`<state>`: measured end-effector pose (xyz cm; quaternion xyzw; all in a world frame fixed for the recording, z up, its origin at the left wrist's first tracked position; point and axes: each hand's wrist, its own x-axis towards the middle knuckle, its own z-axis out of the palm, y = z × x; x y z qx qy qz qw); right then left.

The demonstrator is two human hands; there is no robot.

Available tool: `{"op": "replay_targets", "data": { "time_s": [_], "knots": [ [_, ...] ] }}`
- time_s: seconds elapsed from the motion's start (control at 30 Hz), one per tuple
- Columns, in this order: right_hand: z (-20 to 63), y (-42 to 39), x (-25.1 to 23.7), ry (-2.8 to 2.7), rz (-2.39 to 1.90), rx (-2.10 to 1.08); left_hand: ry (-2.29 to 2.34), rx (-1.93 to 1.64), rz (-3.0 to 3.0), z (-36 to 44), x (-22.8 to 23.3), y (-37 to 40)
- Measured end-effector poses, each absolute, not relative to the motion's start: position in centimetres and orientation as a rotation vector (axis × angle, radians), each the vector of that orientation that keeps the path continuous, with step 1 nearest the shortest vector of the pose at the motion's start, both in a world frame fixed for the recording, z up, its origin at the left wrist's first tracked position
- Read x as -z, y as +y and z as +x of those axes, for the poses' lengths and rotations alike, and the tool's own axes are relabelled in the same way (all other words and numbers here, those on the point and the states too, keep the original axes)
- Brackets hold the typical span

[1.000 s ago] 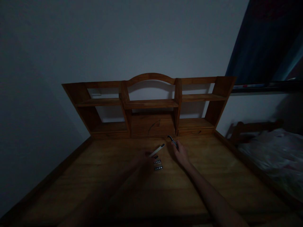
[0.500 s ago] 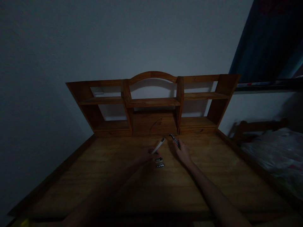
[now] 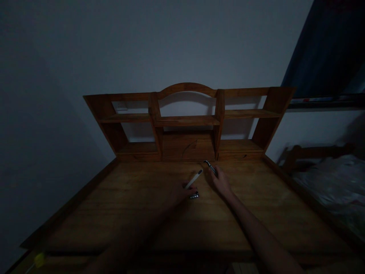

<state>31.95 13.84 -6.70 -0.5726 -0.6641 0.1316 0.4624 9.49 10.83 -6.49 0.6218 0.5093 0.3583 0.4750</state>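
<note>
Left hand [image 3: 179, 190] lowered, gripping pale stick [image 3: 194, 178], right hand [image 3: 221, 182] gripping perhaps a razor [image 3: 210, 166], no legible writing

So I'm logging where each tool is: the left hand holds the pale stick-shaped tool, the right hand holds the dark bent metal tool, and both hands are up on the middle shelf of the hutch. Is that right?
Not quite. In the head view the left hand with the pale stick-shaped tool and the right hand with the dark bent metal tool are over the desk top, in front of the hutch, not on its shelf. The rest stands.
</note>
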Motion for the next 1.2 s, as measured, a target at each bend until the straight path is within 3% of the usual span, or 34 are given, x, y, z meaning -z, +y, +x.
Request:
{"op": "replay_targets", "data": {
  "time_s": [0.53,0.97,1.2],
  "knots": [
    [31.9,13.8,6.9,-1.663,-1.422,-0.328,1.354,-0.891,1.651,9.6,7.9,11.3],
    [31.9,13.8,6.6,-1.652,-1.409,-0.329,1.494,-0.780,1.880,9.1,5.9,10.9],
    [31.8,13.8,6.8,-1.670,-1.427,-0.330,1.317,-0.704,1.748,9.0,6.4,13.1]
  ]
}}
